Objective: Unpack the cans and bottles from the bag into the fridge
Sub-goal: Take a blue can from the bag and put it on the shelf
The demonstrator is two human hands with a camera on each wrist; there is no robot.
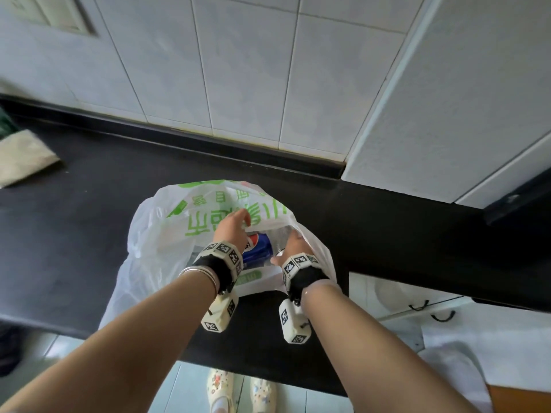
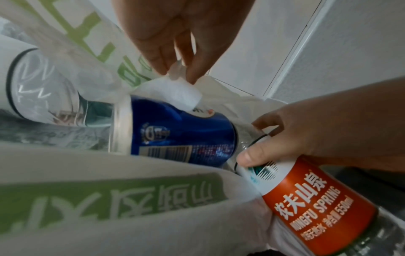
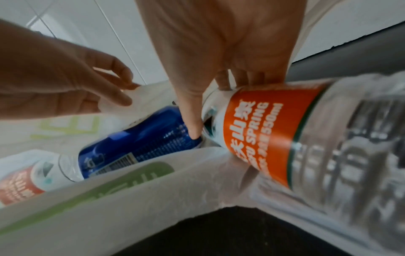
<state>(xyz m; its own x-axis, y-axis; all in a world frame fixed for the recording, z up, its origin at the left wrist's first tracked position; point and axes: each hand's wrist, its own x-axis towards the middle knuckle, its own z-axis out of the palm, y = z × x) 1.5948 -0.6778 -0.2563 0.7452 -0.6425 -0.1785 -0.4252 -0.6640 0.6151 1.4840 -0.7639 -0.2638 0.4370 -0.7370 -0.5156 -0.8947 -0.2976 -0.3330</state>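
A white plastic bag with green print lies on the black counter, its mouth toward me. My left hand pinches the bag's upper edge and lifts it. Inside lies a blue can on its side, also seen in the wrist views. My right hand reaches into the mouth and grips a clear water bottle with a red label, thumb on one side, fingers on the other. A second red-labelled bottle lies deeper in the bag.
White wall tiles rise behind the counter. A tall white panel stands at the right. A folded beige cloth lies at the far left. Below right is a white door with black handles. My feet are on a tiled floor.
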